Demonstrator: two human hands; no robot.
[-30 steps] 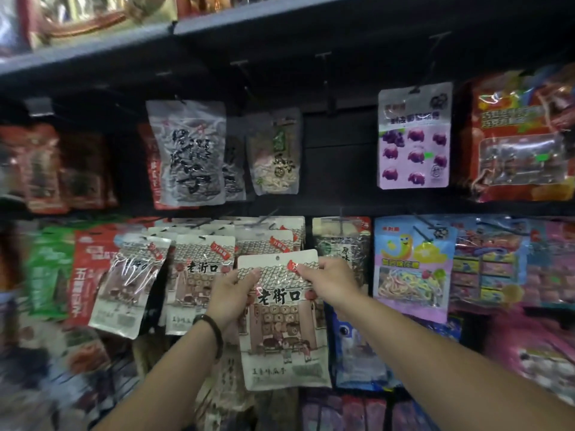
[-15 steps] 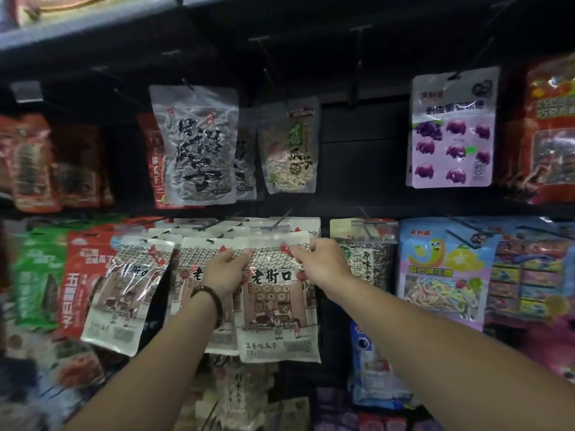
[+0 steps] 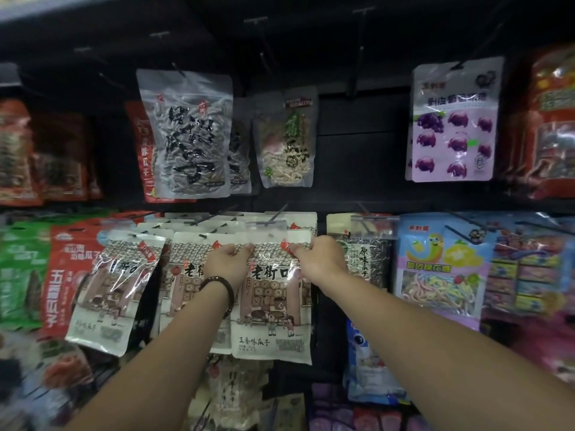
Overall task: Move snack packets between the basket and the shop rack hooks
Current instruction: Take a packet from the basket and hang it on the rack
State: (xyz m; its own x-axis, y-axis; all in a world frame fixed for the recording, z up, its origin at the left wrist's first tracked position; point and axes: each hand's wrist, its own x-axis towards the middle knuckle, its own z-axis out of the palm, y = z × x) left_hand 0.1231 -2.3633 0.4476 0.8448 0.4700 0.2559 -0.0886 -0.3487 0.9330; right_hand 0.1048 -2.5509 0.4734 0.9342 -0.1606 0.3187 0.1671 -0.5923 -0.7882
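Left hand and right hand are pinching the white packet at its top corners, fingers clamped on the upper edge. Packet is hanging upright just under the rack hook, fronting matching packets.

Shelf: grey metal shelf edge, top left, blurred.
Backing: black slatted panel, centre right.
Wrist: dark beaded bracelet.
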